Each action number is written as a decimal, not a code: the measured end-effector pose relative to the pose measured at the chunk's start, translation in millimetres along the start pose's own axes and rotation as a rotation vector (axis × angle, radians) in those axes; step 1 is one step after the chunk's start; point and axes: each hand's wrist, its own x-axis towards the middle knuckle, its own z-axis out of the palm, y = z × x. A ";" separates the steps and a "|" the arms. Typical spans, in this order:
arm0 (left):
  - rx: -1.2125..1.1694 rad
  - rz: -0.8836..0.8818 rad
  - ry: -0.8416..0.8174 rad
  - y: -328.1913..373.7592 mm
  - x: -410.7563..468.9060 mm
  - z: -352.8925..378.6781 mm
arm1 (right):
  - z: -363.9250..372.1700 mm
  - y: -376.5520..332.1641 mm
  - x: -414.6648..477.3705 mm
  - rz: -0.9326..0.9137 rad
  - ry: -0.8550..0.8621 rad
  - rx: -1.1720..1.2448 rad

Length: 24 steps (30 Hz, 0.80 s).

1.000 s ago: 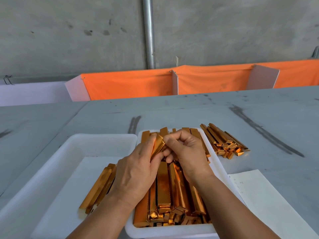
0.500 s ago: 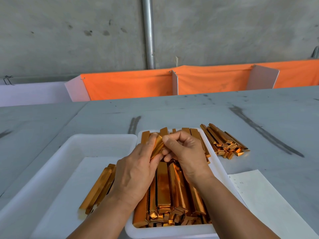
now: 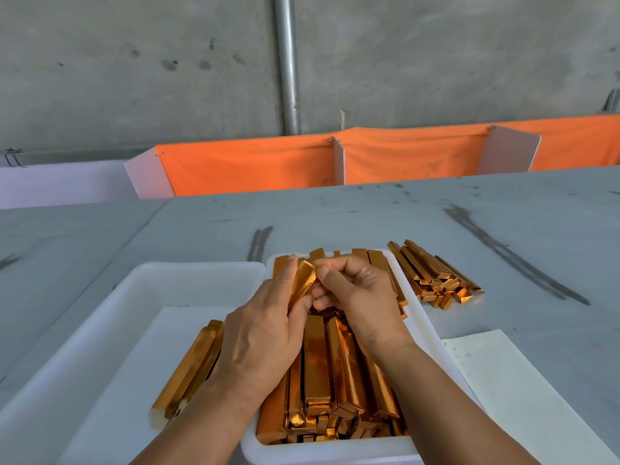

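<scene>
The box [image 3: 302, 283], a slim gold-foil carton, is held in the air over the far half of the full tray [image 3: 427, 322], between the two hands. Its long axis runs from low and near, inside the left hand [image 3: 265, 337], up and away with a slight lean to the right, so its far end stands free just above the left fingertips. The left hand wraps the lower length, thumb on the near face and fingers behind. The right hand [image 3: 362, 297] comes in from the right, and its thumb and curled fingers pinch that far end, which looks like the end flap. Whether the flap is tucked I cannot tell, since the fingers cover it.

The coming move likely turns on this: the end being worked points away from the person and sits at the right hand's fingertips, while the left hand alone carries the body. The left hand is also nearer the left tray [image 3: 134, 280], where a few closed boxes [image 3: 191, 367] lie lengthwise, so it would probably set the box down there.

The full tray below holds many more, packed lengthwise. A loose pile [image 3: 432, 276] lies on the surface [image 3: 369, 216] just right of it, and a paper [image 3: 503, 397] lies nearer, by the right forearm.
</scene>
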 end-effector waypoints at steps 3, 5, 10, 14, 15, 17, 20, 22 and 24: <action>-0.002 -0.011 -0.004 0.5 -0.1 0.8 | 0.2 0.6 -0.1 -0.016 0.007 -0.012; -0.004 -0.024 -0.007 0.7 -0.1 0.9 | 0.5 1.5 0.0 -0.041 0.001 -0.031; -0.018 -0.052 -0.015 1.1 -0.7 -0.4 | 0.9 1.6 -0.6 -0.072 -0.039 -0.054; -0.025 -0.026 -0.003 0.0 -1.2 0.0 | 1.1 -0.6 -0.9 -0.041 -0.060 -0.040; -0.025 -0.014 0.004 -0.9 -1.0 0.7 | 1.8 -1.3 -1.5 -0.040 -0.055 -0.039; -0.026 0.002 0.014 -2.5 -0.7 2.5 | 3.0 -2.2 -2.7 -0.054 -0.037 -0.058; -0.021 0.023 0.023 -6.0 -1.5 4.6 | 3.2 -2.3 -2.5 -0.065 -0.018 -0.125; -0.027 0.030 0.026 -8.7 -1.6 4.7 | 3.2 -2.2 -1.9 -0.044 -0.010 -0.158; -0.040 0.016 0.031 -10.3 0.0 4.0 | 2.4 -2.7 -0.8 -0.022 0.033 -0.177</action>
